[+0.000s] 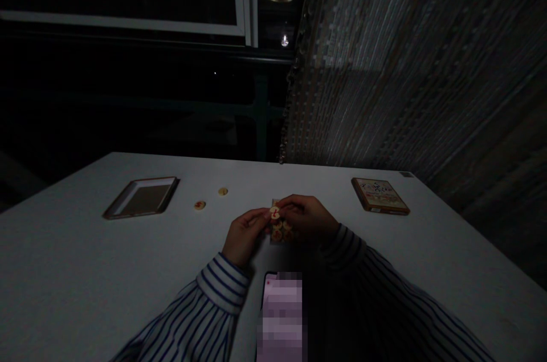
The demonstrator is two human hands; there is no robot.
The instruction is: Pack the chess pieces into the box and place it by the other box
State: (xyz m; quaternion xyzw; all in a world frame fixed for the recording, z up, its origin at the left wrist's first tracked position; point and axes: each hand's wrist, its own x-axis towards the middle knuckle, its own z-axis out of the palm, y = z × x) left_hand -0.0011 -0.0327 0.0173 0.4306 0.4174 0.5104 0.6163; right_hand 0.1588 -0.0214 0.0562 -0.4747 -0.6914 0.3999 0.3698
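A round, pale Chinese chess piece (pixel 274 212) with a red character is held up between my two hands over the table. The thumb and fingers of my left hand (pixel 244 232) pinch its left edge. From the other side, my right hand (pixel 310 218) has its curled fingers at the piece, though shadow hides exactly how they grip. Directly below lies a small cluster of similar chess pieces (pixel 277 235), apparently in a clear pack, partly covered by my fingers. To the left, a loose piece with a red mark (pixel 199 205) and another loose piece (pixel 223 191) rest on the tabletop.
An open shallow box tray (pixel 118 211) sits at left on the white table (pixel 205 293). A decorated box (pixel 378 195) lies at right. Close to me is a phone with a blurred screen (pixel 282 316). A bead-string curtain (pixel 363 65) hangs beyond the far edge.
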